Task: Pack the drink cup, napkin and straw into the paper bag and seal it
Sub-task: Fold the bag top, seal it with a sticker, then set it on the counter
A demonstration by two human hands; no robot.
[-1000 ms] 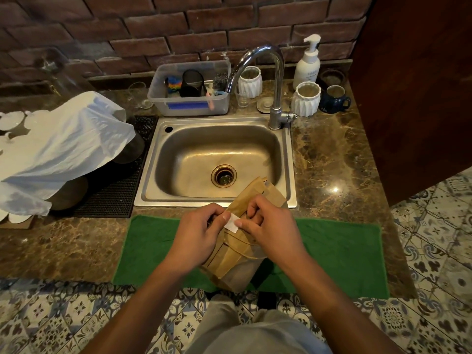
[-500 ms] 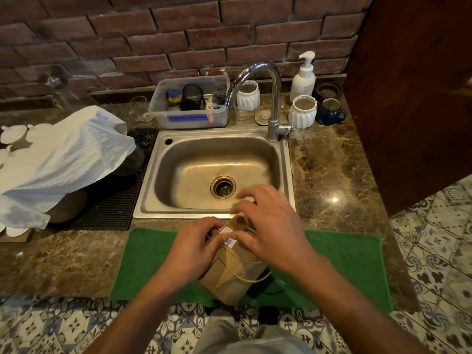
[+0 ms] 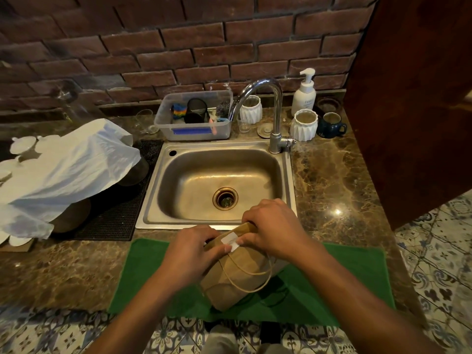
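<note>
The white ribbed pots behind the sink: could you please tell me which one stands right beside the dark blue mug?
The white ribbed pot right of the faucet, touching the dark blue mug; the other pot stands left of it.

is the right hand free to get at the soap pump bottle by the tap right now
Probably not yet: the right hand grips the paper bag top beside the white sticker. The path to the soap bottle looks unblocked.

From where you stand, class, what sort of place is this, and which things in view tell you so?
Probably a kitchen or cafe drinks counter: a steel sink with a tall faucet set in a marble counter, mugs and a soap pump bottle behind it, and a paper bag being sealed.
</note>
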